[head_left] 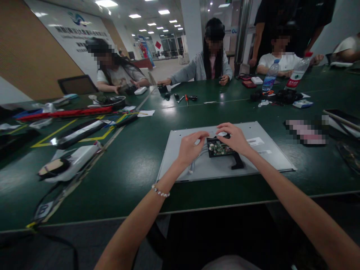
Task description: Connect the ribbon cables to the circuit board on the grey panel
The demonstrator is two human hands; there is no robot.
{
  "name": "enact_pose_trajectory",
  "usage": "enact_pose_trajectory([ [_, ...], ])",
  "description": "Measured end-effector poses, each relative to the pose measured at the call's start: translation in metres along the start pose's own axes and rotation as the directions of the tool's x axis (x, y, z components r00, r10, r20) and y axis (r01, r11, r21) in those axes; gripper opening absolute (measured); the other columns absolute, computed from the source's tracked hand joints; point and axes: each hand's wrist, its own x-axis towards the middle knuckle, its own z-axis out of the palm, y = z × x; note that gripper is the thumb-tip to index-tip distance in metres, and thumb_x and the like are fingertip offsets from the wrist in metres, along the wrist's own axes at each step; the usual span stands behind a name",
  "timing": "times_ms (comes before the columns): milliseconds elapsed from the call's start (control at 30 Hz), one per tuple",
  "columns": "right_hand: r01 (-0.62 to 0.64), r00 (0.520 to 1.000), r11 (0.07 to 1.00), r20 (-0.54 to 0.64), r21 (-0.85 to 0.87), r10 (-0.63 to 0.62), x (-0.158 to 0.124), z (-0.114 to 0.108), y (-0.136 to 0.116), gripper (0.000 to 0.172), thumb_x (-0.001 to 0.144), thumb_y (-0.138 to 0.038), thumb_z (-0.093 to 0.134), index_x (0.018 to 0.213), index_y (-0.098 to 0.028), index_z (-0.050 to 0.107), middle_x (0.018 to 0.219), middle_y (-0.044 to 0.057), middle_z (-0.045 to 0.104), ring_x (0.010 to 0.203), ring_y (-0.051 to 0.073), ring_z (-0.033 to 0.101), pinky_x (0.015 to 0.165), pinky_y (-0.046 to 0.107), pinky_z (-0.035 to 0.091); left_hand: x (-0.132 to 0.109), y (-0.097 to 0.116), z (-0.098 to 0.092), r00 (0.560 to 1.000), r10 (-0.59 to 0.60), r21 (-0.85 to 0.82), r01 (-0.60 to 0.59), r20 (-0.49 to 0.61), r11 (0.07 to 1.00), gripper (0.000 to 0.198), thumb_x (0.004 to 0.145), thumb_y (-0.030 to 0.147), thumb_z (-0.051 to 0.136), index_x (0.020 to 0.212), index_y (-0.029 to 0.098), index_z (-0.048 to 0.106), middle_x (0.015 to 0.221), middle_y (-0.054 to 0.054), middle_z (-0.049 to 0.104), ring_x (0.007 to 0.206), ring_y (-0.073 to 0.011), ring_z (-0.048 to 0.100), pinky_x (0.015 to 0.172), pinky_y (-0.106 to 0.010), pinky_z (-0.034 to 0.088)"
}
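My left hand (pixel 192 148) and my right hand (pixel 234 138) meet above a flat light-grey panel (pixel 267 150). Between their fingertips is a small pale strip (pixel 212 134), thin like film or tape; its exact kind is too small to make out. Thumb and fingers of each hand pinch toward an end of it. Just below sits a green circuit board (pixel 221 147) in a black frame, its upper edge partly hidden by my right fingers. A black bracket arm (pixel 237 162) extends from the frame. Left of the board, a grey cable (pixel 192 167) lies on the panel.
Across the green table (pixel 135 157) sit several people. A screwdriver (pixel 186 99) and other small tools lie ahead. At right are a pink phone-like object (pixel 306 132) and two bottles, one with a red label (pixel 296 75). Wrapped items, cables and a white bag (pixel 81 159) lie left.
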Motion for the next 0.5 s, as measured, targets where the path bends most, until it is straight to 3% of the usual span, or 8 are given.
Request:
enact_pose_trajectory([
  [133,0.019,1.0,1.0,-0.017,0.018,-0.019,0.0,-0.001,-0.006,0.005,0.081,-0.022,0.064,0.081,-0.022,0.069,0.112,0.007,0.066,0.106,0.023,0.061,0.094,0.042,0.045,0.002,-0.003,-0.002,0.997,-0.073,-0.097,0.069,-0.034,0.993,0.02,0.083,0.011,0.056,0.092,0.017,0.072,0.092,-0.003,0.075,0.084,-0.014,0.07,0.083,-0.027,0.056],
  [233,0.01,1.0,0.999,-0.015,0.048,-0.01,-0.001,-0.002,-0.009,0.007,0.082,-0.022,0.061,0.083,-0.022,0.069,0.104,0.006,0.07,0.099,0.022,0.064,0.091,0.04,0.048,0.003,-0.013,-0.003,0.992,-0.114,-0.114,0.108,-0.049,0.988,0.019,0.081,0.011,0.056,0.09,0.018,0.071,0.09,-0.003,0.074,0.083,-0.0143,0.07,0.082,-0.028,0.056],
  [367,-0.011,1.0,0.999,-0.02,0.031,0.012,-0.004,-0.003,-0.013,0.01,0.083,-0.021,0.06,0.086,-0.02,0.07,0.091,0.004,0.073,0.086,0.021,0.067,0.082,0.036,0.051,0.003,-0.025,-0.003,0.989,-0.149,-0.084,0.147,-0.015,0.986,0.018,0.08,0.009,0.056,0.087,0.017,0.071,0.088,-0.003,0.074,0.085,-0.0157,0.07,0.084,-0.03,0.055],
  [500,0.03,0.999,0.999,0.017,-0.01,-0.03,-0.007,-0.001,-0.02,0.012,0.086,-0.022,0.058,0.089,-0.021,0.071,0.092,0.004,0.073,0.087,0.021,0.067,0.084,0.036,0.051,0.002,-0.032,-0.004,0.989,-0.145,-0.011,0.145,0.028,0.989,0.02,0.078,0.007,0.056,0.087,0.017,0.07,0.089,-0.002,0.074,0.087,-0.0156,0.069,0.088,-0.031,0.052],
])
